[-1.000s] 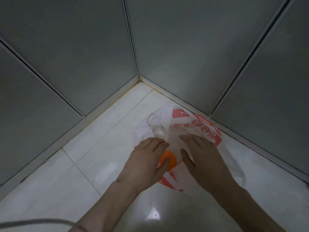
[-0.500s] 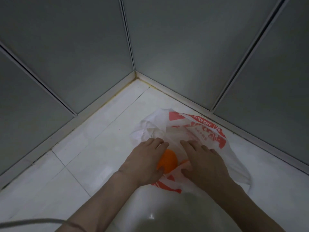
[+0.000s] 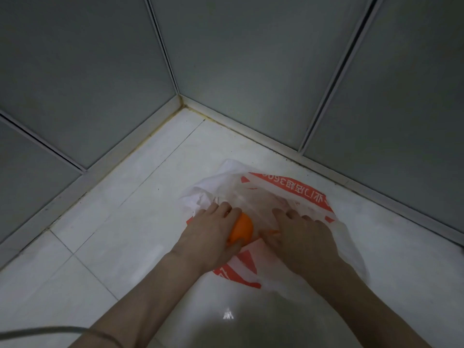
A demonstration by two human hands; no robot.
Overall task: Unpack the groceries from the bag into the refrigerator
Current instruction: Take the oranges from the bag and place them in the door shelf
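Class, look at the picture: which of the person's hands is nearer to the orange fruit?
Left. The left hand curls round the orange fruit, touching it. The right hand lies flat on the plastic bag, just right of the fruit.

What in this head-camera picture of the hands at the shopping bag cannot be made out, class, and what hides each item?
- Head view: the rest of the contents of the white and red plastic bag, veiled by cloudy film and both hands.
- The round orange fruit, partly covered by the left hand.
- The right hand: its fingertips and grip are lost in the plastic.
- The refrigerator: outside the frame.
- The grey cable, cut off by the left edge.
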